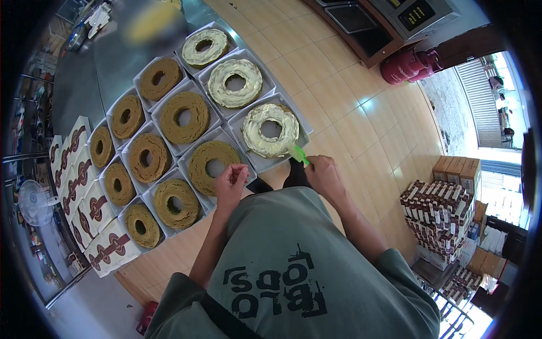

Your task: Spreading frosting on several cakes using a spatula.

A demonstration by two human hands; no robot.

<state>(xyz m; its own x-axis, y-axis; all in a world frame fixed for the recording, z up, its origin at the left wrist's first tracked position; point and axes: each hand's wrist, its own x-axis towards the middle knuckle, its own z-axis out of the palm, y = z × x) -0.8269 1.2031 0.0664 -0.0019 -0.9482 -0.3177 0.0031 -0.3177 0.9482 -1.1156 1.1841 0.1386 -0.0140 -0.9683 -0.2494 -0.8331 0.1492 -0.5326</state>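
My right hand [324, 176] grips a green-handled spatula [297, 153], its pale blade against the near right side of a cream-covered ring cake [271, 130]. That cake sits in an open white box [302, 140] at the right corner of the group. My left hand [230, 182] is curled closed, with nothing visible in it, over the near edge of a box with a plain brown ring cake [197, 164]. Two more ring cakes, a middle one [235, 83] and a far one [205, 48], carry pale cream. Several others, such as this brown cake [184, 117], have bare tops.
White boxes with brown printing [84, 192] line the left of the metal table [84, 73]. A blurred yellow thing [152, 25] shows at the top. A fan [36, 202] stands far left. Pink gas cylinders [403, 66] and stacked cartons [437, 217] stand right on the tiled floor [350, 124].
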